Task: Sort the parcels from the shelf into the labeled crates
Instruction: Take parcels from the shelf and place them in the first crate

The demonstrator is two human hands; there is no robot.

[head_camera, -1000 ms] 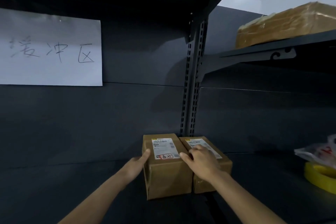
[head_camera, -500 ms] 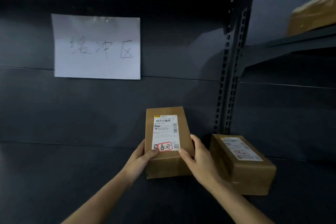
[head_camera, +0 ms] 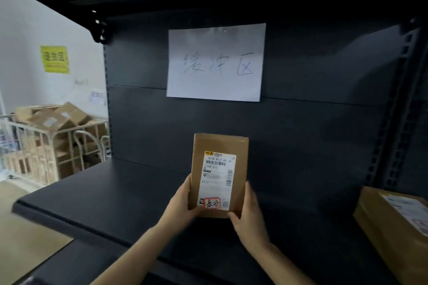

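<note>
A small brown cardboard parcel point(head_camera: 221, 146) with a white shipping label and a red-outlined handwritten mark is held up in front of the dark shelf point(head_camera: 104, 199), its label facing me. My left hand point(head_camera: 179, 207) grips its lower left edge. My right hand point(head_camera: 249, 215) grips its lower right corner. A second brown parcel point(head_camera: 384, 222) with a label lies on the shelf at the far right, partly cut off by the frame edge.
A white sheet with handwritten characters point(head_camera: 216, 62) is stuck on the shelf's back panel. A white wire cart point(head_camera: 46, 146) full of cardboard boxes stands at the left by a white wall with a yellow sign point(head_camera: 55, 59). A slotted upright point(head_camera: 403, 99) borders the bay.
Both hands lifted the left parcel off the shelf and turned its label toward me. My view swung left, so the other parcel now sits at the far right and the cart appeared.
</note>
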